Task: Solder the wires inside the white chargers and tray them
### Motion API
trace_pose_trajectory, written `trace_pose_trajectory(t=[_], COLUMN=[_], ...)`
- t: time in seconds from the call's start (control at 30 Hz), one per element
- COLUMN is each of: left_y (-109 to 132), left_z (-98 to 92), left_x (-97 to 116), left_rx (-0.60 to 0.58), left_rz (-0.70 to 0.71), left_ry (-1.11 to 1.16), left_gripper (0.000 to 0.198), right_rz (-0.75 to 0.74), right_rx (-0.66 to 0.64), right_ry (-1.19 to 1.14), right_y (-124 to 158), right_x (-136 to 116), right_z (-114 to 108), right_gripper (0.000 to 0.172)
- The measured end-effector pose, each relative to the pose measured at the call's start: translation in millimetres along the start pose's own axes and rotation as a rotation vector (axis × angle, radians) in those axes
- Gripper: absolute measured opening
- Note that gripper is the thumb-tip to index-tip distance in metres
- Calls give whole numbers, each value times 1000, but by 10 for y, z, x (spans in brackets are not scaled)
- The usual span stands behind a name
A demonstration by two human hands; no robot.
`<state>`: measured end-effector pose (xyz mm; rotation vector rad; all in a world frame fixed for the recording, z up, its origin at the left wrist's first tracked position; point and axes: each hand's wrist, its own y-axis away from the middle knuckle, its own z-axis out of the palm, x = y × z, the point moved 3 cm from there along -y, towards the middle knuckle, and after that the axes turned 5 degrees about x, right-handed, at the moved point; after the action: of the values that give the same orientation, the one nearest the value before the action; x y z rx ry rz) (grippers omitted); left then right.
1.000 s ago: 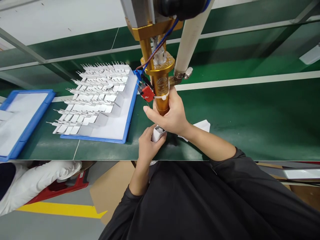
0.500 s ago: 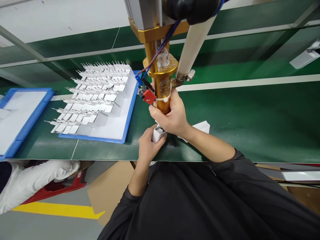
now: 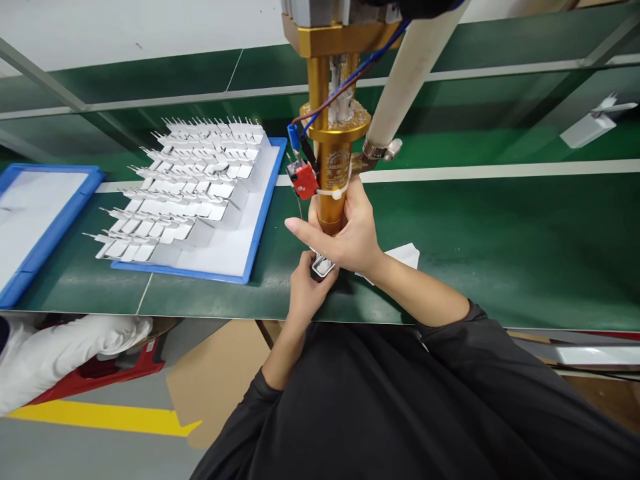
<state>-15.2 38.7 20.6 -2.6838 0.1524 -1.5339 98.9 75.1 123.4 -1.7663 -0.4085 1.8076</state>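
Well, a small white case [image 3: 323, 267] was held below a gold barrel [image 3: 334, 167]

Nearest, the left hand [image 3: 307, 290] was curled round the case, hollow end up, close to the front edge of the green worktop [image 3: 500, 253]. Just above, the right hand [image 3: 353, 233] was wrapped about the barrel's lower end, thumb stretched leftward; whether it touched the case, I could not tell. A white sheet [image 3: 405, 255] lay beside the right wrist. A red switch [image 3: 305, 181] sat against the barrel, and a pale hose [image 3: 419, 73] ran up beside it. To the left, rows of white pieces [image 3: 200, 190] with thin prongs stood on a blue-edged tray [image 3: 262, 213], with a second tray [image 3: 51, 237] farther left. Off at the far right, beyond a white strip [image 3: 500, 172], lay another white piece [image 3: 589, 129]
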Motion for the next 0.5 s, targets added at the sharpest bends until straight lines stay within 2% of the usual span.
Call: trace_pose_trajectory(t=[0.2,0.37,0.5], left_y=[49,75,88], left_z=[197,245,259], left_x=[28,47,34], left_rx=[16,67,85], left_rz=[57,32,25], left_ry=[131,206,236], left_gripper=[31,33,34], right_rz=[0,3,-15], right_rx=[-15,18,-5], right_ry=[-7,9,11], right_y=[61,87,93], right_x=[-46,-27,-28], right_z=[28,10,10], right_gripper=[36,24,27])
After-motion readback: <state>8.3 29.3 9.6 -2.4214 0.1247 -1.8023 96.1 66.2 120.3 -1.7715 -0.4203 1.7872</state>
